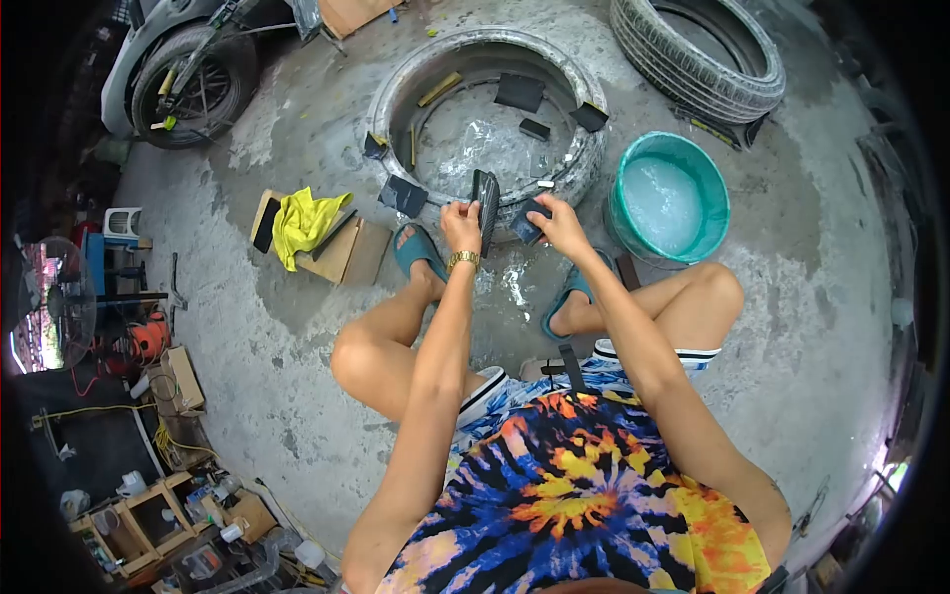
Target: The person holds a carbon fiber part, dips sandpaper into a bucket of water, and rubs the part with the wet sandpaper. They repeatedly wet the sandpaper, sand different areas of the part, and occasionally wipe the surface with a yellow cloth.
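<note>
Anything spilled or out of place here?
Yes. The concrete floor looks wet and shiny between the teal sandals, possibly splashed from the teal bucket. Dark sheet scraps also lie scattered inside and on the flat-lying tire, which looks untidy.

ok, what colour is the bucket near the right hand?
The bucket is teal green; the head view, the only one, shows it clearly.
</note>
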{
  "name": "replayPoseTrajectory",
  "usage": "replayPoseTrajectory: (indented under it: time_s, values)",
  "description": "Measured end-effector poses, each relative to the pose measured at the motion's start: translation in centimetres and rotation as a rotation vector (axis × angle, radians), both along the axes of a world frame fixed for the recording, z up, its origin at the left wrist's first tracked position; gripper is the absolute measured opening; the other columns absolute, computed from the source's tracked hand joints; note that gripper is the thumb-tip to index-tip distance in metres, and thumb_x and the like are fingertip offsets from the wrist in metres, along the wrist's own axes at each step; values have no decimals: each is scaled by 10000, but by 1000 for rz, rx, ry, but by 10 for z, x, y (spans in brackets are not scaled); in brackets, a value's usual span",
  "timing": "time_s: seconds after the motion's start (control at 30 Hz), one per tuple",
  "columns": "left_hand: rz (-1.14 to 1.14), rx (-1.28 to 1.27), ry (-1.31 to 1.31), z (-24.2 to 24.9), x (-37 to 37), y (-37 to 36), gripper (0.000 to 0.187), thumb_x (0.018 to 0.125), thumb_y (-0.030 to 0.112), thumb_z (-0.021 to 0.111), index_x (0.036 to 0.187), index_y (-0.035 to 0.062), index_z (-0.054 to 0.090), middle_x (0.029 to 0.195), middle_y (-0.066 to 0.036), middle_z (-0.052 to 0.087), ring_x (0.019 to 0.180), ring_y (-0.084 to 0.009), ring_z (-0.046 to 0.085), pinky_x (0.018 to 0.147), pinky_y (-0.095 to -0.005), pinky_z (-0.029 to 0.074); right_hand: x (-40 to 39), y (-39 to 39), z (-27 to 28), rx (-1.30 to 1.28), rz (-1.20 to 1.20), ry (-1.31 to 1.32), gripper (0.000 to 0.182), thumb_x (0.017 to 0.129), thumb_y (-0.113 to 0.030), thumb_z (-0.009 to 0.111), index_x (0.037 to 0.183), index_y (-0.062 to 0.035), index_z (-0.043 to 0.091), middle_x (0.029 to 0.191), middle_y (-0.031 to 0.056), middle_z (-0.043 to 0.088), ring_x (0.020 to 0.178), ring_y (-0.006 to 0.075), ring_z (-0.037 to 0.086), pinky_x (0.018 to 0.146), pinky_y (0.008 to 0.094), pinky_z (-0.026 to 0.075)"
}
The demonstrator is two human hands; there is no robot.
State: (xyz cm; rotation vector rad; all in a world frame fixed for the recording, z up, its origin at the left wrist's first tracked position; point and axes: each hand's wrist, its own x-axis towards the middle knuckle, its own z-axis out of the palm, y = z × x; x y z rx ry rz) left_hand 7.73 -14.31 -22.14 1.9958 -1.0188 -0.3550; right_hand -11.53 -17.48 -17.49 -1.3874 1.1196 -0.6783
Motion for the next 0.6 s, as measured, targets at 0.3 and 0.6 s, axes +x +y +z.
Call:
replayPoseTrajectory:
  time_s: [0.3, 0.6]
  values:
    - [-93, 1, 85, -15, 10, -9, 201, 751, 127, 729, 895, 6, 657, 779, -118, 555, 749, -268, 575, 725, -384, 466, -28, 33, -26, 432, -224, -255, 171, 896, -66, 569, 1055, -19, 526, 916, 54, 622, 766, 134, 625, 597, 301, 598]
    - [-125, -134, 311, 20, 28, 1, 528, 936, 359, 544, 1254, -61, 517, 1243, -189, 572, 1142, -239, 552, 980, -305, 393, -51, 50, -45, 469, -134, -206, 253, 897, -73, 573, 1123, 24, 515, 996, 65, 590, 808, 135, 608, 524, 258, 591]
